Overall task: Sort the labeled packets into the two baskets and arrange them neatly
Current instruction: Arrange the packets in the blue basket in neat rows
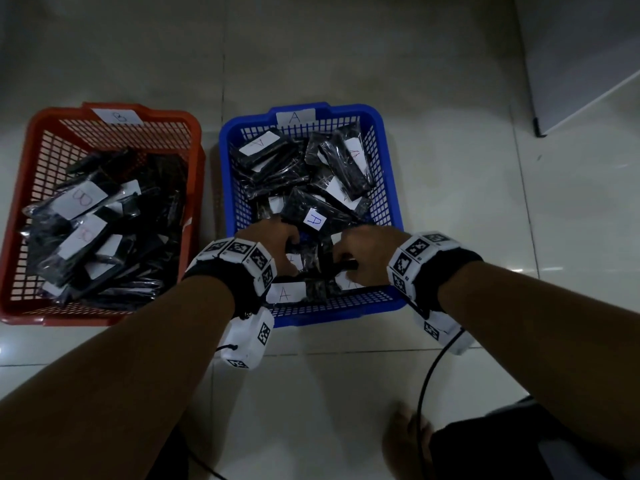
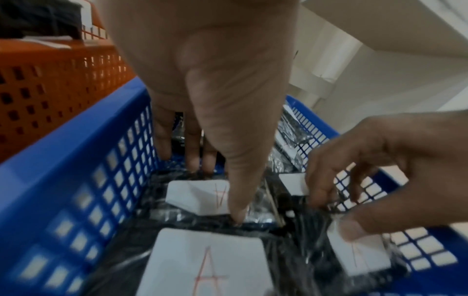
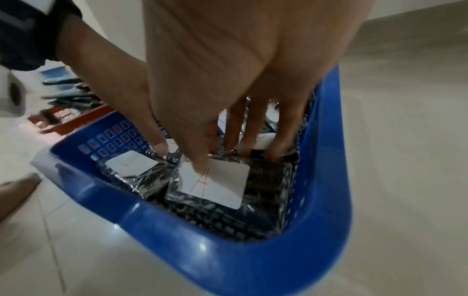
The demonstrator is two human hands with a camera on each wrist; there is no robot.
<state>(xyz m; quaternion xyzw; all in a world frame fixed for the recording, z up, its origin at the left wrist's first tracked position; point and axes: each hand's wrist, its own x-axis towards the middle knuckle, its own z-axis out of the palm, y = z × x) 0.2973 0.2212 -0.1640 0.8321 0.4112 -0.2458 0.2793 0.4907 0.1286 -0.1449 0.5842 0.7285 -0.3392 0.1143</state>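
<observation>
The blue basket [image 1: 389, 168], tagged A, holds several black packets with white A labels [image 1: 313, 220]. The red basket [image 1: 166, 114], tagged B, stands to its left with B packets [image 1: 83, 199] heaped inside. Both hands reach into the blue basket's near end. My left hand [image 2: 217, 192] spans an A packet [image 2: 192, 196], thumb on its near edge and fingers behind its far edge. My right hand [image 3: 222, 160] grips another A packet [image 3: 220, 184] by the near right wall, thumb on the label, fingers over the far edge. More A packets [image 2: 202, 266] lie flat beneath.
The baskets sit side by side on a pale tiled floor [image 1: 485, 220]. A black cable [image 1: 424, 375] hangs from the right wrist past a bare foot [image 1: 408, 431]. A white cabinet or wall base [image 1: 571, 64] stands at the far right.
</observation>
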